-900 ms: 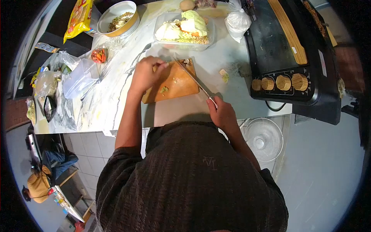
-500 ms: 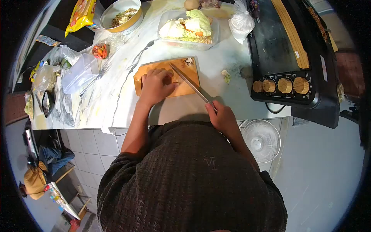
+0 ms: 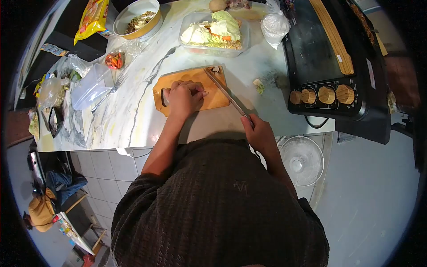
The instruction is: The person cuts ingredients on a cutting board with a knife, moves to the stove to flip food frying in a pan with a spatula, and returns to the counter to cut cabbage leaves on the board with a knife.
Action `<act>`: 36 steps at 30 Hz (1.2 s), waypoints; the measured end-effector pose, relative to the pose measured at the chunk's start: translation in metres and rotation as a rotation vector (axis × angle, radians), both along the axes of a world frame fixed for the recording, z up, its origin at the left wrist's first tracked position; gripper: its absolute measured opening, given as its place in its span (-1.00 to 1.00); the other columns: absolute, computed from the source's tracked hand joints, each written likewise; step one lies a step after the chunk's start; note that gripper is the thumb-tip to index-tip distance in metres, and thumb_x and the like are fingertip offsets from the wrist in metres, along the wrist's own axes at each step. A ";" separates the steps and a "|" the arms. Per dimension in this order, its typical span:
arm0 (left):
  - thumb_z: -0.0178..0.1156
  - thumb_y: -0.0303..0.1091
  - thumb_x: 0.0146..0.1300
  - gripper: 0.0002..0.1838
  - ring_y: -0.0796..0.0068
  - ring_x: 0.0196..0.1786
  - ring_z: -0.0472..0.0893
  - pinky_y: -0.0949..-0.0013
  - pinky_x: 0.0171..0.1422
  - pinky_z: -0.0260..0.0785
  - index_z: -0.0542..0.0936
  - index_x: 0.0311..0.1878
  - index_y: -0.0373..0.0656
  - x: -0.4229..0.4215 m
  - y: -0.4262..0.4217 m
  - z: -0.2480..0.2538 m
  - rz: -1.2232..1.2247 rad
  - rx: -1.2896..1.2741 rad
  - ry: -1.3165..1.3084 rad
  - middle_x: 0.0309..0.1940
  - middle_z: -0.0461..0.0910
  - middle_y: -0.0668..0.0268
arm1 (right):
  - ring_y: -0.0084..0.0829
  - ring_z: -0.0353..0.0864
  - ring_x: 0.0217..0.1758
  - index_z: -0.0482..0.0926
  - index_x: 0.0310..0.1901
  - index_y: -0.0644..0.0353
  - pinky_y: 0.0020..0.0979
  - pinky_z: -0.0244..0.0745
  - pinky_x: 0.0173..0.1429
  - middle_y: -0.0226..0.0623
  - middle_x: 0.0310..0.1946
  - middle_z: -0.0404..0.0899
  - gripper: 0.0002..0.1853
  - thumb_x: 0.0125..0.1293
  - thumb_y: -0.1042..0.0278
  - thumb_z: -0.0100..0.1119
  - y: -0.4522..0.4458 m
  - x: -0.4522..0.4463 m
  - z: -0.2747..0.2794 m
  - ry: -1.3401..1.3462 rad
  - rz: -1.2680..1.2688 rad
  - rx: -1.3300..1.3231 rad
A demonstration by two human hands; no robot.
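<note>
My left hand [image 3: 183, 99] rests on the middle of the wooden cutting board [image 3: 215, 99], its fingers bent round a small pale piece that is mostly hidden. In my right hand [image 3: 260, 132] is the handle of a long knife [image 3: 226, 94]. The blade slants up and left across the board's right part, its tip near small dark and white scraps [image 3: 216, 70] at the far right corner. Behind the board, a clear container [image 3: 229, 52] holds cabbage leaves and shredded vegetables. A small green-white scrap [image 3: 259, 86] lies on the counter to the right.
A black griddle [image 3: 311, 58] with wooden knobs stands right, a bag of white powder [image 3: 275, 29] beside it. At left are a bowl [image 3: 153, 27], red chillies [image 3: 114, 60], an empty clear container [image 3: 94, 89] and plastic bags. A seated person [image 3: 43, 209] is at lower left.
My left hand has come down from the board's upper left to its middle, closing on a small piece. The board lies turned more level. The knife is still in my right hand, slightly shifted.
</note>
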State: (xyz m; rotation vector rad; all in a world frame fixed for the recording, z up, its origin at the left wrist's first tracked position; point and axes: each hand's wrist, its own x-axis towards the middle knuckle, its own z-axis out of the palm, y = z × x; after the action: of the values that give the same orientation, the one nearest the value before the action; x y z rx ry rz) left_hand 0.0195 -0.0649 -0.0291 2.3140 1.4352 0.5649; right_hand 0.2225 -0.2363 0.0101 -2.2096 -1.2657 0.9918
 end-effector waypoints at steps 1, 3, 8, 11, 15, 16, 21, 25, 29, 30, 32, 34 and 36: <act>0.51 -0.05 -0.03 -0.77 0.34 -0.11 0.56 0.05 -0.02 0.11 0.71 -0.42 0.09 0.001 -0.001 0.003 -0.003 0.001 0.002 -0.49 0.63 0.53 | 0.18 0.64 -0.32 0.57 -0.24 0.22 0.00 0.47 -0.25 0.06 -0.49 0.61 -0.57 0.50 -0.05 0.00 0.000 0.001 0.000 -0.007 0.003 -0.006; 0.47 -0.12 0.03 -0.83 0.32 -0.10 0.56 0.04 -0.01 0.11 0.71 -0.43 0.08 0.003 -0.002 0.010 0.020 -0.066 0.047 -0.44 0.64 0.49 | 0.18 0.63 -0.34 0.56 -0.25 0.22 0.00 0.46 -0.26 0.06 -0.51 0.60 -0.57 0.50 -0.04 0.00 0.000 0.001 0.002 -0.013 0.002 -0.009; 0.36 -0.03 0.21 -0.78 0.25 -0.02 0.58 0.07 0.04 0.19 0.71 -0.28 0.05 0.003 0.018 0.016 -0.137 -0.107 0.075 -0.24 0.69 0.37 | 0.13 0.64 -0.36 0.55 -0.25 0.24 -0.04 0.45 -0.26 0.04 -0.50 0.60 -0.56 0.50 -0.05 0.00 -0.001 0.002 0.014 0.040 -0.039 -0.076; 0.33 -0.14 0.26 -0.83 0.23 -0.01 0.58 0.10 0.04 0.21 0.69 -0.22 0.00 0.018 0.045 0.046 -0.174 -0.080 -0.077 -0.21 0.69 0.34 | -0.19 0.51 -0.51 0.55 -0.26 0.31 -0.23 0.37 -0.33 -0.07 -0.57 0.51 -0.58 0.48 0.01 0.06 -0.006 0.003 0.009 0.067 -0.098 -0.012; 0.30 -0.29 0.28 -0.84 0.24 0.01 0.59 0.14 0.07 0.21 0.67 -0.09 0.00 0.048 0.094 0.070 -0.195 0.104 -0.186 -0.13 0.69 0.31 | -0.21 0.52 -0.50 0.55 -0.24 0.31 -0.23 0.37 -0.31 -0.09 -0.56 0.53 -0.58 0.48 0.01 0.06 -0.009 0.006 0.009 0.042 -0.104 -0.037; 0.30 -0.29 0.28 -0.84 0.24 0.01 0.59 0.14 0.07 0.21 0.67 -0.09 0.00 0.054 0.107 0.067 -0.198 0.109 -0.188 -0.13 0.69 0.31 | -0.21 0.52 -0.50 0.56 -0.23 0.30 -0.23 0.38 -0.31 -0.09 -0.56 0.53 -0.58 0.48 0.02 0.06 -0.010 0.006 0.007 0.044 -0.117 -0.015; 0.36 -0.31 0.23 -0.90 0.35 -0.14 0.68 0.27 -0.01 0.35 0.73 -0.23 -0.05 0.065 0.123 0.063 -0.210 0.219 -0.146 -0.27 0.75 0.34 | -0.17 0.53 -0.49 0.56 -0.22 0.29 -0.23 0.38 -0.30 -0.07 -0.53 0.55 -0.60 0.48 0.03 0.06 -0.013 0.008 0.004 0.028 -0.125 0.014; 0.37 -0.23 0.22 -0.84 0.32 -0.36 0.68 0.24 -0.15 0.39 0.74 -0.26 -0.10 0.047 0.121 0.056 -0.155 0.080 -0.271 -0.38 0.73 0.30 | -0.10 0.55 -0.47 0.55 -0.22 0.30 -0.21 0.38 -0.31 -0.01 -0.53 0.55 -0.61 0.47 0.04 0.07 -0.012 0.008 0.003 0.036 -0.096 0.034; 0.36 -0.28 0.27 -0.79 0.49 -0.32 0.66 0.36 -0.13 0.48 0.73 -0.17 -0.22 0.016 0.106 0.055 -0.093 0.003 -0.274 -0.34 0.74 0.21 | 0.17 0.64 -0.31 0.56 -0.22 0.24 0.04 0.46 -0.23 0.07 -0.49 0.61 -0.58 0.49 -0.03 0.02 -0.003 0.005 0.004 0.036 -0.014 -0.024; 0.35 -0.27 0.28 -0.78 0.46 -0.32 0.65 0.36 -0.14 0.48 0.72 -0.13 -0.22 0.007 0.100 0.051 -0.107 -0.010 -0.308 -0.31 0.73 0.19 | 0.17 0.64 -0.31 0.56 -0.22 0.24 0.04 0.46 -0.23 0.07 -0.49 0.61 -0.58 0.49 -0.03 0.02 -0.002 0.004 0.004 0.039 -0.001 -0.028; 0.34 -0.27 0.30 -0.77 0.44 -0.33 0.64 0.35 -0.16 0.48 0.71 -0.10 -0.22 -0.011 0.085 0.044 -0.104 -0.022 -0.338 -0.28 0.73 0.17 | 0.18 0.63 -0.33 0.56 -0.24 0.24 0.03 0.46 -0.24 0.08 -0.50 0.60 -0.59 0.47 -0.01 0.05 0.002 0.002 0.002 0.062 0.027 0.006; 0.36 -0.21 0.27 -0.71 0.32 -0.31 0.66 0.31 -0.17 0.49 0.69 -0.08 -0.22 -0.029 0.056 0.045 -0.054 -0.213 -0.184 -0.23 0.71 0.11 | 0.19 0.62 -0.33 0.57 -0.24 0.24 0.03 0.45 -0.25 0.08 -0.49 0.60 -0.60 0.46 0.00 0.07 0.006 0.002 -0.001 0.040 0.052 -0.004; 0.38 -0.15 0.23 -0.66 0.21 -0.29 0.67 0.25 -0.16 0.51 0.68 -0.09 -0.24 -0.037 0.023 0.045 0.005 -0.252 -0.098 -0.23 0.70 0.08 | 0.20 0.61 -0.33 0.57 -0.24 0.24 0.03 0.45 -0.26 0.09 -0.48 0.59 -0.61 0.46 0.01 0.09 0.010 0.000 -0.003 0.019 0.071 -0.020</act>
State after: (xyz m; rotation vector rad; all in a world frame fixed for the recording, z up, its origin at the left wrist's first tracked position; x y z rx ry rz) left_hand -0.0176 -0.0414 0.0156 2.0586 1.3809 0.4623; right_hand 0.2227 -0.2263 0.0070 -2.1786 -1.3392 1.0538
